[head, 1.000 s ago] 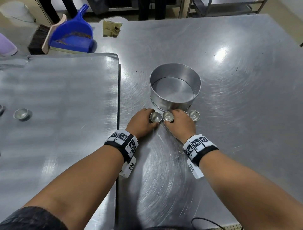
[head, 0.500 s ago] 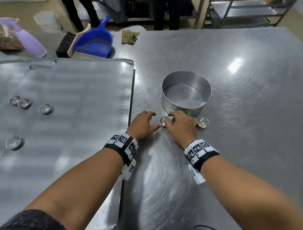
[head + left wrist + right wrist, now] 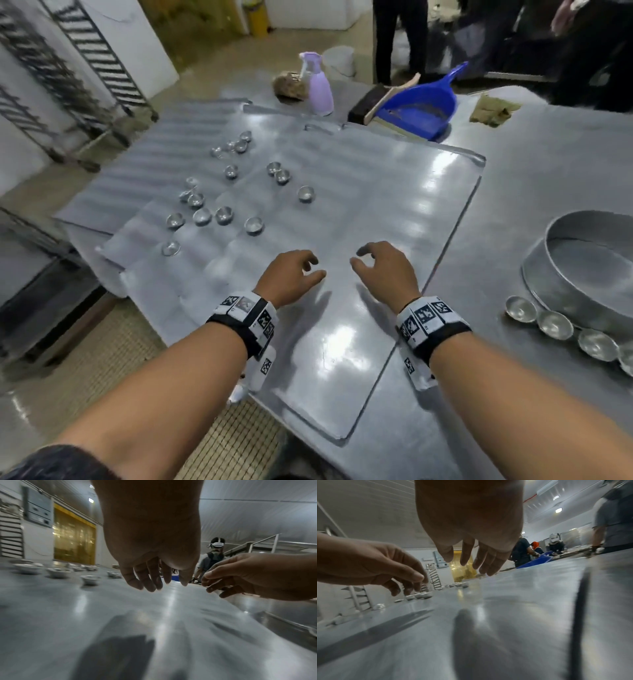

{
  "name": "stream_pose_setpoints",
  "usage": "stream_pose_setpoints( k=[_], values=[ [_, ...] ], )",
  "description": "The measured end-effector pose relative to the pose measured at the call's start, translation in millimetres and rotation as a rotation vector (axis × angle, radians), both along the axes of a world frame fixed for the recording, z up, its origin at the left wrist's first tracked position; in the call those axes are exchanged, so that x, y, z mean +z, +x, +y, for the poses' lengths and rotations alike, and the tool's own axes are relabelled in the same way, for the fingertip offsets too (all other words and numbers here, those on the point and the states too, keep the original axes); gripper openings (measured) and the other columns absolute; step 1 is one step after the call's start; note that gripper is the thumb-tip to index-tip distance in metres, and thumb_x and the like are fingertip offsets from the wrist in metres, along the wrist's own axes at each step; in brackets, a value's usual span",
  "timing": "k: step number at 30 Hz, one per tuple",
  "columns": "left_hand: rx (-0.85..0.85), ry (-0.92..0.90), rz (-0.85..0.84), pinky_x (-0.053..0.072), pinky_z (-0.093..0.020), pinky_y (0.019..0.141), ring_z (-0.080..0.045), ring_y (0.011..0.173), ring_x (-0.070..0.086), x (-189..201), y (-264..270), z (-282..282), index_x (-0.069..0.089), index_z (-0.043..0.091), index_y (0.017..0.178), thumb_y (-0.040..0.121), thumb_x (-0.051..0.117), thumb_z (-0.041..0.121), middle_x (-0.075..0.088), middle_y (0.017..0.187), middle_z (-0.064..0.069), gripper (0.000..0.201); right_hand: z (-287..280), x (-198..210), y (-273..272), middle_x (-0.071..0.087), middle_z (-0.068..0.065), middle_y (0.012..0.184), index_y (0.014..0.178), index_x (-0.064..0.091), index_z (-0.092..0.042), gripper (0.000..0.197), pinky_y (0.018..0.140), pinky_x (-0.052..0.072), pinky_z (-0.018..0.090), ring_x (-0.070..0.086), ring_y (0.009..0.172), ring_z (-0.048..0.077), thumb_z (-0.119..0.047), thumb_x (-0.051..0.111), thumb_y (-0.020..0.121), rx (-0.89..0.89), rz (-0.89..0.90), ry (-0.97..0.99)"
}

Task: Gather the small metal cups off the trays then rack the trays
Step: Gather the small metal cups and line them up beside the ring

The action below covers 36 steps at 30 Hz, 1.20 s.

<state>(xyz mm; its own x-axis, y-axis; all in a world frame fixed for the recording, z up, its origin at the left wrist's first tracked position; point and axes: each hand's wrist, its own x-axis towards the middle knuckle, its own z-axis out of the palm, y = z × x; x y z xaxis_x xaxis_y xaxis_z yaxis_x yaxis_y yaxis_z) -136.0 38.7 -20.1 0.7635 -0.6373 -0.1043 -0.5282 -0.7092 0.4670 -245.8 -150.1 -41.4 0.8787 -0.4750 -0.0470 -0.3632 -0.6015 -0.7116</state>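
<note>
Left hand [image 3: 289, 274] and right hand [image 3: 385, 270] hover side by side above the near tray [image 3: 342, 240], fingers loosely curled, holding nothing. Loose cups [image 3: 222, 215] lie on the tray beyond the left hand; four more cups [image 3: 555, 324] line up beside the round pan [image 3: 582, 294], right of the tray

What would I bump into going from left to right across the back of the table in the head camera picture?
Brown scrubby clump → purple spray bottle → brush → blue dustpan → crumpled cloth.
</note>
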Motion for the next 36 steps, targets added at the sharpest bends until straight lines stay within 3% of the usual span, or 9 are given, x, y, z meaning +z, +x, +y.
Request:
stream_pose_setpoints(
  k=[6, 10, 15, 18, 24, 28, 31, 33, 36],
  values=[
    [0.142, -0.007, 0.014, 0.049, -0.028, 0.082, -0.011, 0.09, 0.061, -2, 80, 97, 0.069, 0.019, 0.114, 0.088, 0.068, 0.045, 0.068, 0.104, 0.003, 0.037, 69, -1, 84, 0.059, -0.002, 0.13, 0.114, 0.067, -0.025, 0.032, 0.093, 0.047, 0.033, 0.058, 0.114, 0.016, -0.046, 0.061, 0.091, 0.088, 0.038, 0.018],
    [0.226, -0.018, 0.003, 0.051, -0.035, 0.087, -0.019, 0.095, 0.063, -5, 137, 149, 0.069, 0.017, 0.114, 0.088, 0.069, 0.043, 0.067, 0.111, -0.003, 0.037, 107, -3, 129, 0.058, 0.0, 0.13, 0.117, 0.066, -0.023, 0.034, 0.087, 0.046, 0.03, 0.061, 0.111, 0.016, -0.044, 0.064, 0.089, 0.104, 0.06, 0.032],
    [0.347, 0.057, -0.022, 0.047, -0.04, 0.097, -0.028, 0.113, 0.058, -1, 197, 205, 0.062, 0.018, 0.126, 0.087, 0.069, 0.038, 0.056, 0.131, -0.008, 0.044, 140, -8, 186, 0.054, 0.004, 0.134, 0.129, 0.057, -0.025, 0.048, 0.096, 0.049, 0.036, 0.06, 0.117, 0.02, -0.041, 0.069, 0.086, 0.11, 0.085, 0.029],
    [0.361, 0.096, -0.001, 0.046, -0.04, 0.099, -0.03, 0.115, 0.056, -1, 222, 229, 0.057, 0.018, 0.132, 0.084, 0.071, 0.034, 0.051, 0.134, -0.012, 0.052, 151, -8, 218, 0.052, 0.006, 0.136, 0.134, 0.053, -0.025, 0.056, 0.096, 0.047, 0.037, 0.058, 0.118, 0.024, -0.039, 0.071, 0.083, 0.102, 0.093, 0.001],
    [0.324, 0.172, 0.082, 0.045, -0.034, 0.097, -0.031, 0.11, 0.058, -15, 251, 248, 0.054, 0.019, 0.136, 0.082, 0.072, 0.03, 0.049, 0.126, -0.01, 0.059, 152, -20, 256, 0.044, 0.009, 0.148, 0.148, 0.04, -0.021, 0.075, 0.107, 0.043, 0.046, 0.046, 0.132, 0.031, -0.038, 0.072, 0.082, 0.138, 0.168, -0.063],
    [0.254, 0.191, 0.096, 0.046, -0.034, 0.086, -0.03, 0.101, 0.058, -24, 264, 243, 0.067, 0.015, 0.11, 0.081, 0.072, 0.03, 0.053, 0.11, -0.008, 0.033, 154, -28, 266, 0.053, 0.005, 0.142, 0.145, 0.044, -0.024, 0.068, 0.102, 0.046, 0.043, 0.05, 0.127, 0.03, -0.037, 0.068, 0.083, 0.124, 0.182, -0.103],
    [0.21, 0.132, 0.082, 0.044, -0.034, 0.073, -0.027, 0.093, 0.059, -27, 270, 237, 0.061, 0.019, 0.092, 0.081, 0.072, 0.034, 0.057, 0.103, -0.003, 0.022, 155, -30, 271, 0.058, 0.005, 0.136, 0.144, 0.047, -0.023, 0.062, 0.099, 0.045, 0.041, 0.048, 0.127, 0.03, -0.033, 0.067, 0.086, 0.113, 0.2, -0.102],
    [0.205, 0.068, 0.089, 0.045, -0.034, 0.068, -0.024, 0.087, 0.06, -28, 270, 232, 0.056, 0.021, 0.094, 0.085, 0.068, 0.036, 0.061, 0.097, 0.0, 0.022, 157, -31, 273, 0.057, 0.004, 0.137, 0.144, 0.048, -0.023, 0.061, 0.099, 0.044, 0.04, 0.045, 0.129, 0.028, -0.033, 0.067, 0.086, 0.102, 0.2, -0.096],
    [0.217, -0.017, 0.097, 0.053, -0.037, 0.076, -0.02, 0.088, 0.061, -28, 267, 227, 0.052, 0.025, 0.108, 0.085, 0.067, 0.038, 0.062, 0.103, 0.003, 0.031, 161, -30, 273, 0.058, 0.004, 0.135, 0.143, 0.049, -0.023, 0.061, 0.098, 0.044, 0.04, 0.046, 0.129, 0.028, -0.034, 0.067, 0.086, 0.102, 0.193, -0.102]
  ],
)
